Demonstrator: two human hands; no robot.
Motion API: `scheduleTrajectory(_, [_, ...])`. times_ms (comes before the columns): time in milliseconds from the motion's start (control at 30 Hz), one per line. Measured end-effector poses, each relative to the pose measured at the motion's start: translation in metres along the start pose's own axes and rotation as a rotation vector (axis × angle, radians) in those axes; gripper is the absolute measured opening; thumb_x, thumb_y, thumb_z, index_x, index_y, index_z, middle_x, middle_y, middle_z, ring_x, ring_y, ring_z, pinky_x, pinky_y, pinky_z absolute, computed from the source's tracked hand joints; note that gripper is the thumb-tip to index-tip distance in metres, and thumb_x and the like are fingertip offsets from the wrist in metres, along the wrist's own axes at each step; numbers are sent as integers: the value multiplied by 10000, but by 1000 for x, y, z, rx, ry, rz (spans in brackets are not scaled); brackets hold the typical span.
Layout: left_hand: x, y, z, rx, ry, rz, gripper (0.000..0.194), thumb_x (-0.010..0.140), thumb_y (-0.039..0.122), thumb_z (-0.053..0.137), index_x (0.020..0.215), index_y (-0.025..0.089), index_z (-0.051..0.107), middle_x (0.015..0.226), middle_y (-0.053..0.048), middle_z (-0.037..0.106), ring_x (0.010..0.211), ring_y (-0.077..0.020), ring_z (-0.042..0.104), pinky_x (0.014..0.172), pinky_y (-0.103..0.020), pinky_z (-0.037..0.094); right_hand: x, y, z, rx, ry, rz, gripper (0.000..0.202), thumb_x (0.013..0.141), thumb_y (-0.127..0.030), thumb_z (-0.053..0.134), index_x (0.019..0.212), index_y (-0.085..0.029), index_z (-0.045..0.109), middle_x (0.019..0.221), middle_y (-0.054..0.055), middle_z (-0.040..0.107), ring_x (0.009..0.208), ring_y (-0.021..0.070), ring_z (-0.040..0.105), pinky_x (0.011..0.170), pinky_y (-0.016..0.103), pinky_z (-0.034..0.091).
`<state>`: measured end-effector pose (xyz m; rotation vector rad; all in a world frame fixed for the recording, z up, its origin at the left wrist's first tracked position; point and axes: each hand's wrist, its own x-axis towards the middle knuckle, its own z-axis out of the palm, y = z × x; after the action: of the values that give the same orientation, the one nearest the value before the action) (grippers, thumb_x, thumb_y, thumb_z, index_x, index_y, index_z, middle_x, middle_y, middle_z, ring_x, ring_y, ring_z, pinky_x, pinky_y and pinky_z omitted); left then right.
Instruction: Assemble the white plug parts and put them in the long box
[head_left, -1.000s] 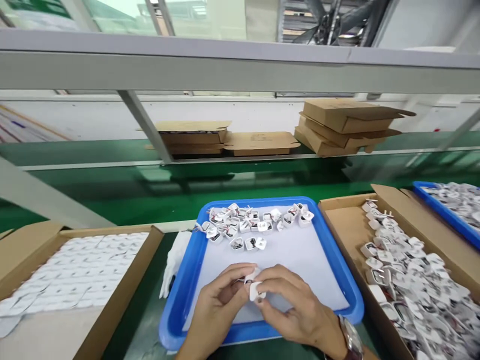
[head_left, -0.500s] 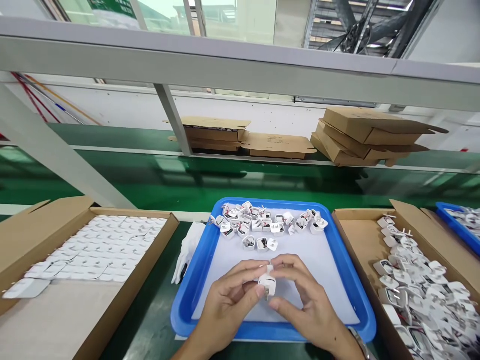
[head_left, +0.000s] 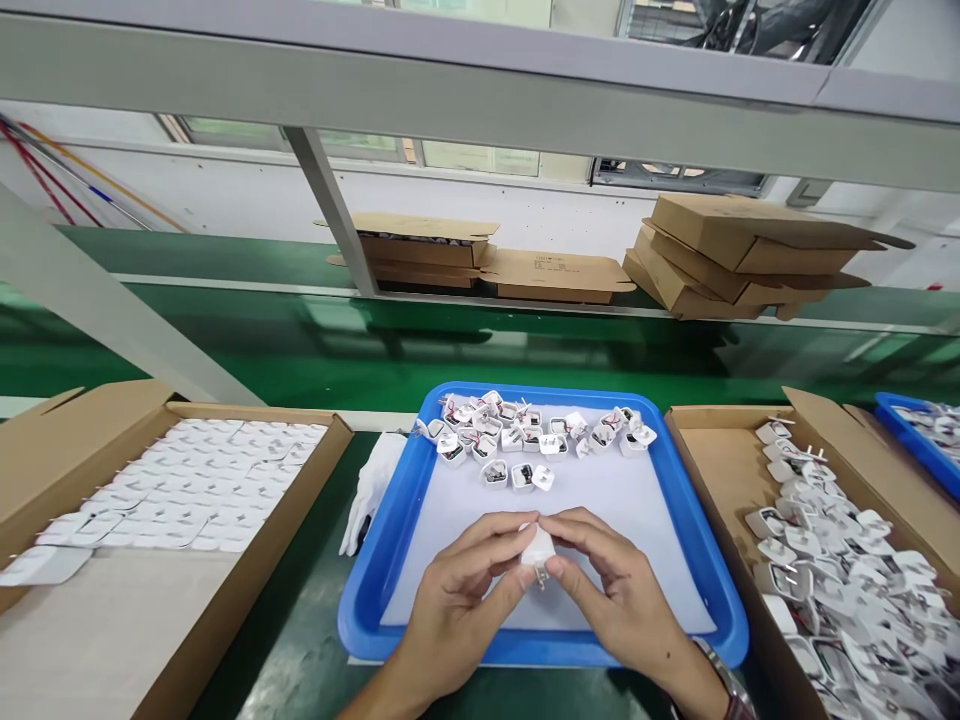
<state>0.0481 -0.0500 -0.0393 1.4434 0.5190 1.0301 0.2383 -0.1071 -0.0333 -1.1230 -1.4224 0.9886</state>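
- The left hand (head_left: 457, 590) and right hand (head_left: 611, 590) meet over the near half of the blue tray (head_left: 390, 540), fingertips of both pinched closed on one small white plug housing (head_left: 538, 548). Its metal prongs point down toward the person, probably so both thumbs can press the shell together.
- Held just above the tray's white liner, any dropped part would land inside the rim rather than on the bench.
- Just beyond the grip lies a cluster of open plug housings (head_left: 525, 440) along the tray's far edge, some showing red wires; they look grouped there to keep the near area free for the hands.
- Right of the grip, a cardboard box (head_left: 705, 470) holds a loose heap of white plug parts (head_left: 832, 570), within easy reach of the right hand.
- Left of the grip, a white glove (head_left: 371, 490) lies beside the tray, and past it a second box (head_left: 247, 590) holds flat white pieces laid in neat rows.
- Farther off, beyond the green conveyor belt (head_left: 450, 350), stacked flat cartons (head_left: 735, 255) rest on a ledge.
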Motion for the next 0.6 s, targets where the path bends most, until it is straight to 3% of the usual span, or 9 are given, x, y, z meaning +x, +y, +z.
scheduleTrajectory(167, [0, 1, 0, -25, 32, -43, 285, 934, 149, 717, 1165, 294, 801, 1195, -106, 737, 1071, -231, 724, 861, -284, 616, 0, -3, 5, -2, 18, 16, 327, 1018, -223, 626, 1326, -322, 677, 1184, 53, 705, 1112, 185, 677, 986, 317, 542])
scheduleTrajectory(300, [3, -1, 2, -43, 44, -131, 206, 911, 213, 752, 1104, 246, 819, 1129, -109, 743, 963, -228, 742, 779, -287, 636, -1, 1, 5, 94, 13, 141, 278, 1010, -314, 643, 1282, -269, 678, 1179, 61, 712, 1123, 202, 694, 1022, 351, 553])
scheduleTrajectory(467, [7, -1, -2, -56, 66, -279, 251, 914, 315, 758, 1151, 252, 813, 1238, -97, 763, 1195, -299, 693, 1031, -388, 574, 2, 5, 1, 160, 53, 302, 433, 958, -446, 707, 1336, -246, 639, 1201, 83, 745, 1119, 235, 711, 1024, 410, 564])
scheduleTrajectory(600, [8, -1, -9, -148, -26, -367, 378, 929, 335, 741, 1296, 246, 740, 1253, -103, 761, 1177, -297, 696, 1035, -405, 560, 7, 2, -2, 148, 79, 336, 427, 959, -521, 677, 1282, -241, 693, 1235, 92, 756, 1154, 261, 702, 1041, 428, 552])
